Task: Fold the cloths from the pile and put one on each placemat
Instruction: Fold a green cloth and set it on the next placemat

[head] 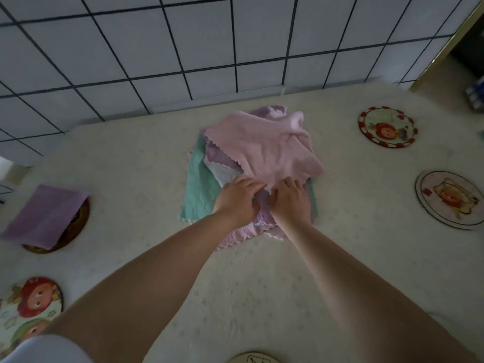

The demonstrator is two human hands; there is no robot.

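A pile of cloths lies mid-table: a pink cloth [264, 145] on top, purple and white ones under it, and a teal cloth [199, 189] at the left. My left hand [239, 197] and my right hand [289, 199] sit side by side at the pink cloth's near edge, fingers curled into its hem. A folded purple cloth [44, 216] covers a dark round placemat [78, 226] at the left. Bare round placemats lie at the far right [387, 127], the right [450, 200], the near left [31, 307] and the near edge [254, 358].
The table [366, 258] has a pale patterned cover and runs back to a white tiled wall [183, 48]. A doorway frame [450, 40] and some blue items [475, 93] show at the far right.
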